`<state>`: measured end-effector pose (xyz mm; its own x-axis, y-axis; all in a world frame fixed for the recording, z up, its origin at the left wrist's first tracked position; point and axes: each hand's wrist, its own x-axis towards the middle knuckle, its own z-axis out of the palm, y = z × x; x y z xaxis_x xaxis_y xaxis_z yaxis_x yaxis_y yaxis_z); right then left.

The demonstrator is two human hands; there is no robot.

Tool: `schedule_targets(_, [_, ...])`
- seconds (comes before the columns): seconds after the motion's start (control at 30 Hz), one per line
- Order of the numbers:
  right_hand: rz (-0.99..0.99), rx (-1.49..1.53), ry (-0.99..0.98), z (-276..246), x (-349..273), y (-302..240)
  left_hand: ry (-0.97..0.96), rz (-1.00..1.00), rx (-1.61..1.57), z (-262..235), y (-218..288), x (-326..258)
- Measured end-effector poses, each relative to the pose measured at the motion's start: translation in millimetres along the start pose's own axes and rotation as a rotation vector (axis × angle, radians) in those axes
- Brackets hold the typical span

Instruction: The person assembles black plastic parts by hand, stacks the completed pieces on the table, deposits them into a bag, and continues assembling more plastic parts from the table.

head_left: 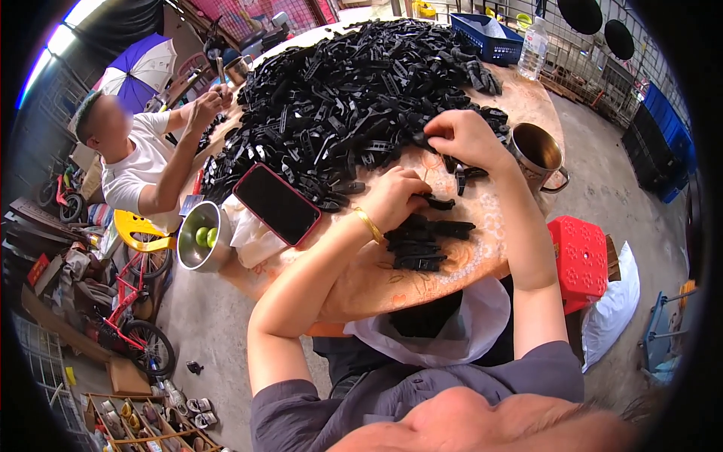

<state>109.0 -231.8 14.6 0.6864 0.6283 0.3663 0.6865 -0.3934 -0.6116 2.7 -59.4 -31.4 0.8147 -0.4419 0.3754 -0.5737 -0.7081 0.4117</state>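
Note:
A large heap of black plastic parts [339, 98] covers much of the round table. At its near edge, my right hand [471, 142] reaches in with curled fingers; whatever is between the fingertips is hidden against the dark heap. Closer to me, my left hand [393, 197], with a gold bracelet at the wrist, is closed on one end of a black plastic part [439, 203]. Just below that part lies a small group of similar parts [418, 252], roughly lined up side by side near the table's front edge. A white plastic bag [482, 324] with black contents hangs open below this edge.
A phone [277, 205] and a metal bowl [203, 260] with green fruit lie to the left. On the right are a metal mug [536, 154], a water bottle [533, 49] and a red stool [580, 256]. A blue basket [489, 41] stands behind; a co-worker [135, 151] sits left.

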Motion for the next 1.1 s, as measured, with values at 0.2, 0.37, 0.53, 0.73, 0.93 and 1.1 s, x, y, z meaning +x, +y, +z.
schedule_targets(0.2, [-0.03, 0.448, 0.309, 16.8, 3.1, -14.1, 0.369, -0.51, -0.966, -18.6, -21.6, -8.1])
schedule_targets(0.37, [-0.097, 0.617, 0.13, 46.4, -3.1, -29.1, 0.404, -0.449, -1.365, -26.5, -29.8, -16.1])
schedule_targets(0.53, [-0.46, 0.122, 0.225, 49.8, -4.0, -28.4, 0.308, -0.568, -0.966, -28.7, -30.9, -17.4])
schedule_targets(0.73, [-0.545, -0.001, 0.222, 50.3, -7.3, -29.9, 0.306, -0.554, -1.275, -37.1, -13.4, -17.5])
schedule_targets(0.93, [-0.583, -0.008, 0.196, 55.9, -7.7, -30.3, 0.206, -0.527, -1.012, -37.3, -17.4, -20.8])
schedule_targets(1.1, [-0.3, 0.289, 0.044, 50.5, -5.7, -21.1, 0.266, -0.419, -0.882, -40.8, -16.2, -17.7])
